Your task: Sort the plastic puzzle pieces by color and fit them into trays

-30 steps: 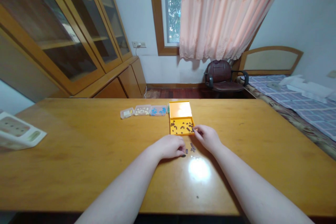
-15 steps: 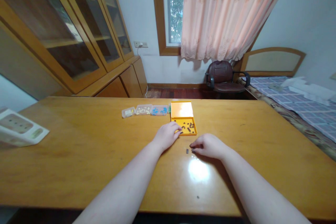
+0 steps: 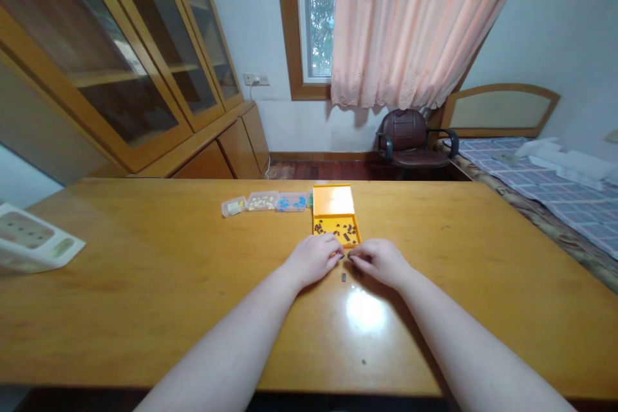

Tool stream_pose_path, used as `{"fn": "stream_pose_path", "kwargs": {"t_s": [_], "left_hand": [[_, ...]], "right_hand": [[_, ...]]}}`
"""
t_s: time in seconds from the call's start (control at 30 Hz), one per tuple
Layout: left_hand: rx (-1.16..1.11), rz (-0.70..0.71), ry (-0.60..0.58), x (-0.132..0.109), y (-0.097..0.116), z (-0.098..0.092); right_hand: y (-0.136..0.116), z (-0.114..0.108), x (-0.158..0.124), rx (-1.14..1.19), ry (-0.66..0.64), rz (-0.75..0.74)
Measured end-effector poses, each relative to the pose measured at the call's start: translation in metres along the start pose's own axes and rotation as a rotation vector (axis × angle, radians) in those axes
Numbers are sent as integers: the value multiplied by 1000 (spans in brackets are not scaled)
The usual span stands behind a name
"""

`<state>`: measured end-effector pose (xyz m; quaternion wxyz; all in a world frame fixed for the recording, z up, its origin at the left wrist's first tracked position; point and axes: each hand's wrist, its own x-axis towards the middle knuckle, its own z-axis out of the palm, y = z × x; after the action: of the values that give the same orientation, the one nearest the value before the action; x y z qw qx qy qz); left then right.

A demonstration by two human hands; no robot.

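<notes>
My left hand (image 3: 316,259) is closed in a pinch just in front of the yellow box (image 3: 333,217), with a small dark piece showing at its fingertips. Facing it, my right hand (image 3: 381,261) also pinches a small dark piece. Only a narrow gap separates the fingertips. The pieces are too small for me to tell their exact shape. On the table between and below the hands lies a dark brown block (image 3: 344,277). Several loose dark brown pieces (image 3: 346,237) lie in the box, whose lid is folded back; my left hand hides part of its front rim.
Left of the box stand clear containers: one with blue pieces (image 3: 291,202), one with cream pieces (image 3: 262,201), and a smaller container (image 3: 234,206). A tiny dark bit (image 3: 364,362) lies near the table's front edge. A white case (image 3: 36,238) stands at the far left.
My left hand has come out of the box toward me and to the right. My right hand has moved slightly away from me, so the fingertips are now close together.
</notes>
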<state>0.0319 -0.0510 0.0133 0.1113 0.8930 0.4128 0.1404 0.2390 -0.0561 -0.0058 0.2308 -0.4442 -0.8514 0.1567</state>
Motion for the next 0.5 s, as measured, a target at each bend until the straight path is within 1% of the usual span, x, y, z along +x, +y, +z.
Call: {"fn": "stream_pose_path", "kwargs": {"t_s": [0.07, 0.1, 0.13, 0.17, 0.23, 0.3, 0.37, 0.43, 0.5], "left_hand": [[7, 22, -12, 0, 2, 0], [11, 42, -27, 1, 4, 1], [15, 64, -47, 1, 5, 2], [16, 91, -71, 1, 7, 3], [15, 153, -129, 0, 10, 5], [6, 202, -182, 0, 12, 7], [5, 220, -215, -1, 13, 8], [12, 210, -222, -1, 12, 8], [16, 199, -221, -2, 11, 7]], "right_hand": [[5, 4, 3, 31, 189, 92], [8, 5, 5, 39, 249, 135], [10, 6, 6, 40, 273, 175], [11, 6, 7, 39, 271, 209], [13, 4, 8, 33, 219, 248], [14, -1, 7, 43, 143, 242], [15, -7, 4, 78, 26, 203], [14, -12, 1, 132, -112, 170], [12, -15, -1, 168, -218, 157]]}}
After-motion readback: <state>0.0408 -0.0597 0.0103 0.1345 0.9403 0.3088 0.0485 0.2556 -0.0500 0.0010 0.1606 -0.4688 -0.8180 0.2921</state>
